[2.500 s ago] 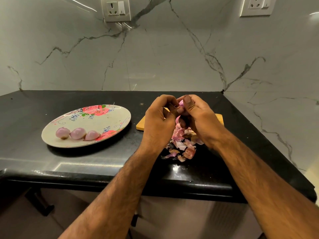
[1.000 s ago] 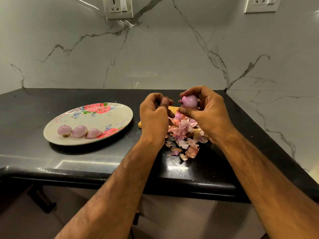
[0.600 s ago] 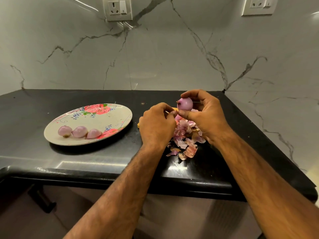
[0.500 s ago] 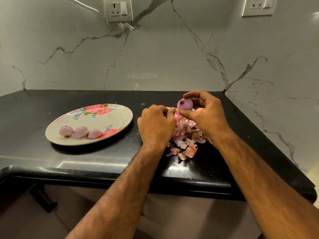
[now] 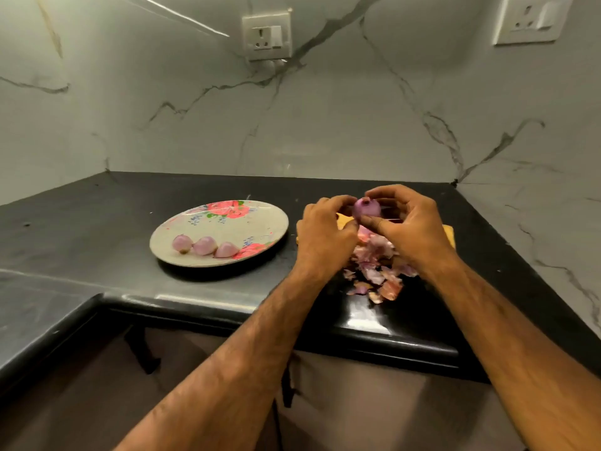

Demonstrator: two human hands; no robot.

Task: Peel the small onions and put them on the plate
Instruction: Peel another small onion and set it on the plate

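Home kitchen: black stone counter, marble-look wall, wall sockets, floral plate, onion peels.

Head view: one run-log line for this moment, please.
stage: peeling | right hand: holds onion | left hand: fingers curled at onion | plate: three peeled onions | peels: heaped on counter

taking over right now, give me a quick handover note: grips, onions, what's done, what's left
Right grip pinches the small purple onion above the yellow board.
Left grip is curled against that onion; hold unclear.
Done: three peeled pink onions on the floral oval plate; peel pile on the black counter.
Left: finish this onion, plate it.
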